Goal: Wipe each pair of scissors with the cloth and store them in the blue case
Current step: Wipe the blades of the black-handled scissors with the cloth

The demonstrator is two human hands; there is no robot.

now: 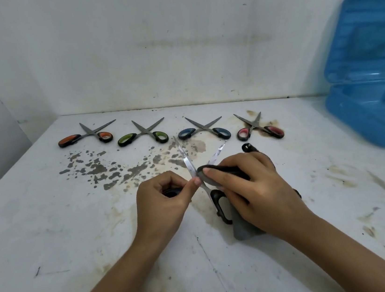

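A stained white table point(50, 225) runs back to a white wall point(172, 38), and at its right edge the blue case point(372, 102) stands with its lid raised, well apart from the hands. The right hand point(255, 186) is curled round a dark grey cloth point(244, 229) and presses a fold of it against the black scissors point(190, 168), whose blades are spread open and point away from the person. The left hand point(161, 199) is narrowly closed, thumb and forefinger pinching the left blade. One black handle loop shows between the hands. Behind them, along the table's far side, four open pairs lie in a row: orange scissors point(85, 138), green scissors point(142, 135), blue scissors point(204, 130) and red scissors point(259, 128). Bare tabletop lies to the left and in front of the arms
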